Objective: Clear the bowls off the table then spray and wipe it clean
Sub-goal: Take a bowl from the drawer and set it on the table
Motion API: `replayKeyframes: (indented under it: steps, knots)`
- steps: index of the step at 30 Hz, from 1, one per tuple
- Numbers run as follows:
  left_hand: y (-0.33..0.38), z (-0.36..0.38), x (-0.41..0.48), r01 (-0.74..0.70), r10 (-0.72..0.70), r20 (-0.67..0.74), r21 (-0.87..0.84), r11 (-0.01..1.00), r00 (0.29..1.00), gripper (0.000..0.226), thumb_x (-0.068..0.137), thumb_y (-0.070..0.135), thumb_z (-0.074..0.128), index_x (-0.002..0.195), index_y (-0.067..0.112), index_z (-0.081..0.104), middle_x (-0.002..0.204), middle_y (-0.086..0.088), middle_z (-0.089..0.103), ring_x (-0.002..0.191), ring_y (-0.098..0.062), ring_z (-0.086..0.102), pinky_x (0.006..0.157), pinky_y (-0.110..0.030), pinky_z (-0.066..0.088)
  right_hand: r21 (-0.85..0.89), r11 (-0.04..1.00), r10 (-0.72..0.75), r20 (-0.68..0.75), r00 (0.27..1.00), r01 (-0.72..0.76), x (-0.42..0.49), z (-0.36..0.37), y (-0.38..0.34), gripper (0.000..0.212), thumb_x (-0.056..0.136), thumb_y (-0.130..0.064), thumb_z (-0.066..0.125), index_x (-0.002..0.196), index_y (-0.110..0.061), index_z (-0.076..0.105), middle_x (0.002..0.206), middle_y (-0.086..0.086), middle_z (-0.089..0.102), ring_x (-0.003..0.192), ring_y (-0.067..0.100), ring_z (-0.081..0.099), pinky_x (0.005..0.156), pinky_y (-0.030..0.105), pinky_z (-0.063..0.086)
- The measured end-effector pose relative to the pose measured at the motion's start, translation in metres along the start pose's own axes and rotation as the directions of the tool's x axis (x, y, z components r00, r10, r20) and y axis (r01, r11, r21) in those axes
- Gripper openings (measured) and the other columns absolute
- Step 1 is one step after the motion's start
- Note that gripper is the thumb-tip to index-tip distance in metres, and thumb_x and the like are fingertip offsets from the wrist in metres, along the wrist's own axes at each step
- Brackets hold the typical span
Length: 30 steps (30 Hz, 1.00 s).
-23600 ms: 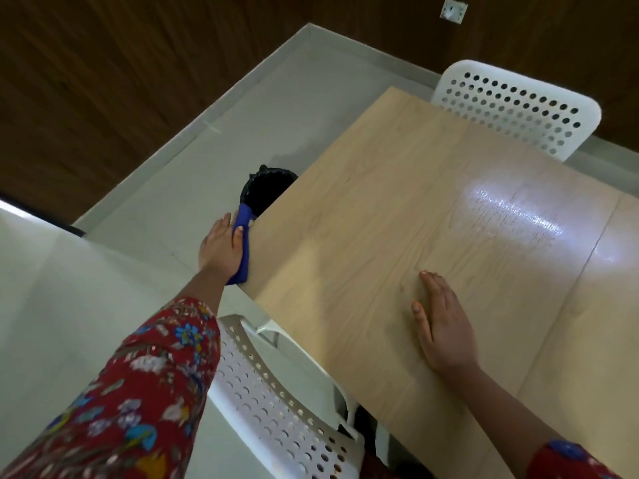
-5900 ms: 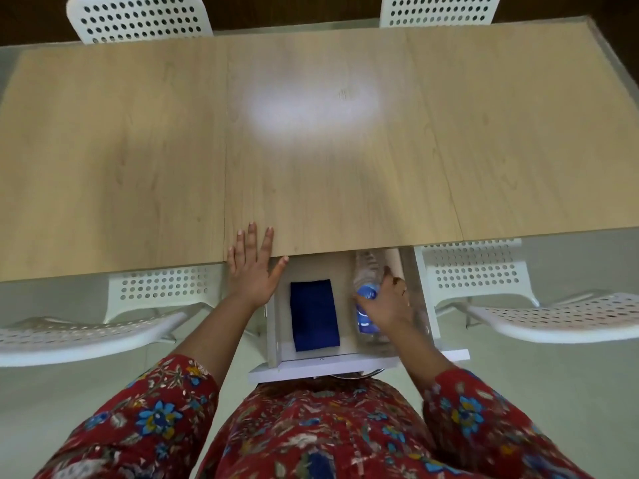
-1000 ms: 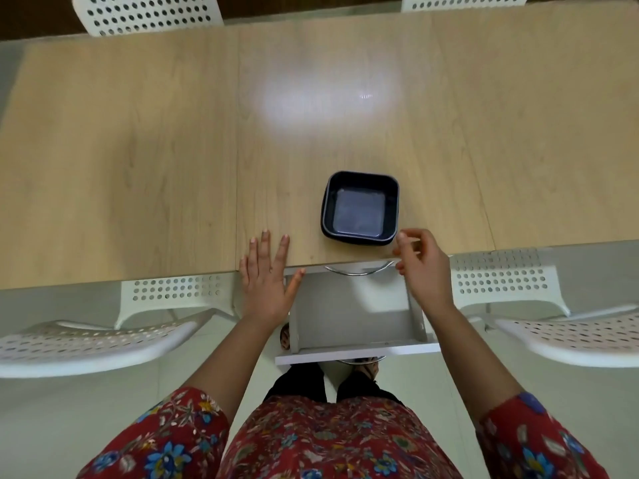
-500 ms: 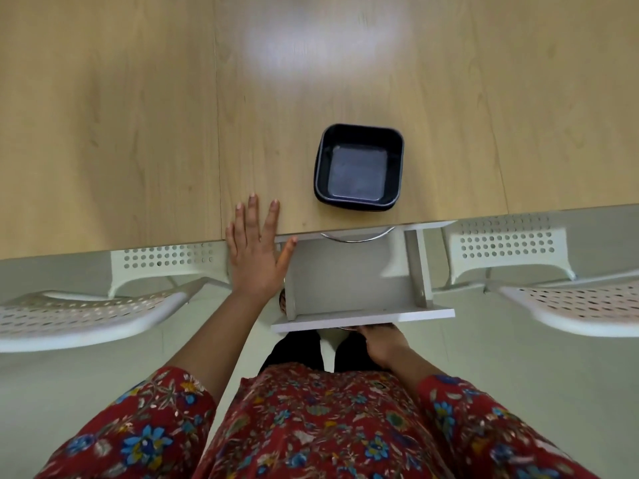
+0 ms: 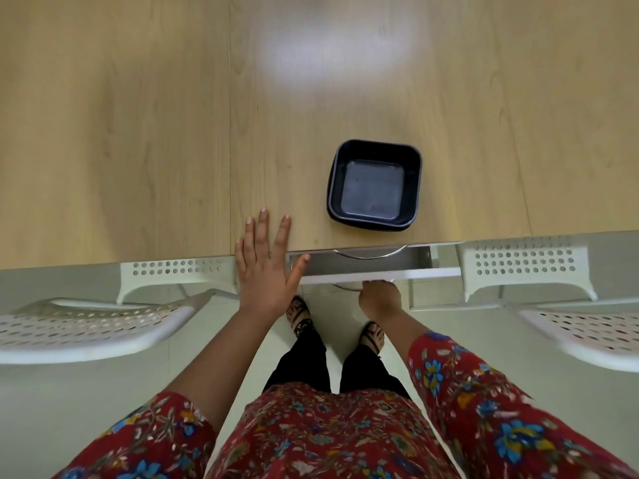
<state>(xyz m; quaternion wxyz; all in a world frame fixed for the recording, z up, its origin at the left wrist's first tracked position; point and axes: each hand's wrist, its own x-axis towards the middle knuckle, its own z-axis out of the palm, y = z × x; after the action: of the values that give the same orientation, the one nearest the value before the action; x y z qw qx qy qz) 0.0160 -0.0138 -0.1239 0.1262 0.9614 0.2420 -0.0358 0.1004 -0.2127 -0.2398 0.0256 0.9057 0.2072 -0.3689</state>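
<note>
One bowl (image 5: 374, 186) right of left-hand fingers (image 5: 264, 226)

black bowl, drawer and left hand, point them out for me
black bowl (image 5: 372, 187), head view, on its flat inner bottom
drawer (image 5: 380, 273), head view, on the white front panel's top edge
left hand (image 5: 265, 269), head view, on the back of the hand
</note>
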Motion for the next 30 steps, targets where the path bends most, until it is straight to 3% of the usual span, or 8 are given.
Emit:
replayKeyframes:
  steps: [6,12,15,17,19,22,26,30]
  knots:
    - [0.000,0.000,0.000,-0.005,0.005,-0.009,0.009,1.000,1.000,0.070,0.093,0.064,0.022,0.154,0.033,0.005,0.162,-0.002,-0.007,0.148,-0.022,-0.011,0.117,-0.038,-0.012,0.155,0.988,0.025,-0.041,0.999,-0.018,0.030,-0.026,-0.005,0.058,0.092,-0.010,0.046,0.148,-0.010,0.032,0.150,0.010,0.040,0.138,0.025,0.037,0.112,0.033,0.032]
    - [0.000,0.000,0.000,0.003,-0.003,0.004,-0.005,1.000,1.000,0.070,0.093,0.063,0.024,0.154,0.033,0.005,0.162,-0.002,-0.007,0.148,-0.021,-0.013,0.117,-0.038,-0.013,0.188,0.979,-0.085,-0.006,0.996,0.085,0.012,-0.016,0.002,0.066,0.093,-0.019,0.046,0.153,-0.011,0.019,0.158,0.007,0.025,0.146,0.022,0.021,0.119,0.034,0.018]
    - [0.000,-0.001,-0.001,0.005,-0.005,0.023,-0.019,1.000,1.000,0.071,0.093,0.064,0.023,0.154,0.034,0.005,0.162,-0.001,-0.009,0.148,-0.021,-0.013,0.117,-0.040,-0.011,0.555,0.831,0.016,0.032,0.999,-0.031,-0.020,-0.027,0.003,0.046,0.096,-0.027,0.049,0.141,-0.016,0.046,0.143,0.005,0.050,0.131,0.022,0.047,0.105,0.030,0.036]
    - [0.000,-0.005,-0.001,0.004,-0.003,0.036,-0.024,1.000,0.999,0.071,0.092,0.065,0.022,0.154,0.035,0.003,0.162,0.001,-0.010,0.148,-0.020,-0.014,0.118,-0.042,-0.007,0.742,0.667,0.118,-0.016,0.993,-0.067,-0.048,-0.047,0.008,0.025,0.096,-0.028,0.050,0.115,-0.021,0.066,0.118,0.001,0.068,0.109,0.020,0.062,0.092,0.029,0.045]
    - [0.000,-0.009,0.000,0.006,-0.005,0.052,-0.023,1.000,0.999,0.070,0.092,0.065,0.019,0.153,0.036,0.002,0.162,0.001,-0.010,0.148,-0.019,-0.014,0.118,-0.044,-0.004,0.845,0.534,0.237,-0.143,0.961,-0.006,-0.076,-0.076,0.012,0.019,0.096,-0.025,0.048,0.094,-0.028,0.067,0.093,-0.006,0.073,0.089,0.016,0.068,0.086,0.034,0.052]
    - [0.000,-0.019,0.000,0.015,-0.013,0.060,-0.046,0.999,0.998,0.068,0.091,0.065,0.016,0.153,0.038,0.010,0.162,0.000,0.001,0.148,-0.020,-0.005,0.117,-0.045,0.004,0.879,0.449,0.409,-0.361,0.838,0.160,-0.109,-0.132,0.010,0.025,0.102,-0.034,0.039,0.097,-0.027,0.063,0.081,-0.010,0.070,0.079,0.008,0.067,0.075,0.033,0.050]
    - [-0.001,-0.034,0.006,0.014,-0.010,0.067,-0.054,0.998,0.998,0.067,0.089,0.066,0.014,0.149,0.039,0.025,0.158,-0.002,0.017,0.145,-0.024,0.010,0.115,-0.044,0.013,0.767,0.622,0.342,-0.445,0.828,0.155,-0.106,-0.186,0.001,0.034,0.095,-0.049,0.048,0.123,-0.030,0.049,0.079,-0.008,0.066,0.076,0.016,0.064,0.066,0.033,0.049]
    - [-0.005,-0.041,0.014,-0.018,0.019,0.044,-0.024,1.000,0.999,0.066,0.088,0.066,0.015,0.141,0.036,0.042,0.148,-0.005,0.036,0.135,-0.027,0.029,0.107,-0.045,0.030,0.598,0.802,0.279,-0.374,0.885,0.000,-0.090,-0.201,-0.003,0.053,0.094,-0.029,0.047,0.145,-0.032,0.033,0.076,0.003,0.065,0.070,0.024,0.061,0.054,0.031,0.041]
